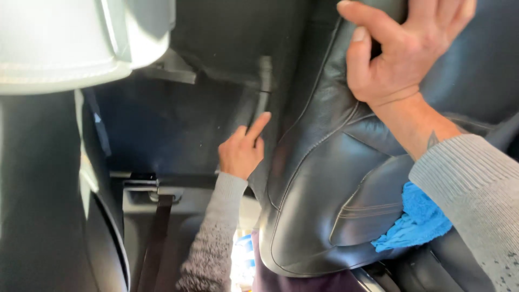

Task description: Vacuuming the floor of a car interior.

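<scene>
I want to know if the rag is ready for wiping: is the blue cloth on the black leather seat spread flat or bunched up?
Bunched up: the blue cloth lies crumpled in folds on the black leather seat, partly hidden under the right sleeve.
</scene>
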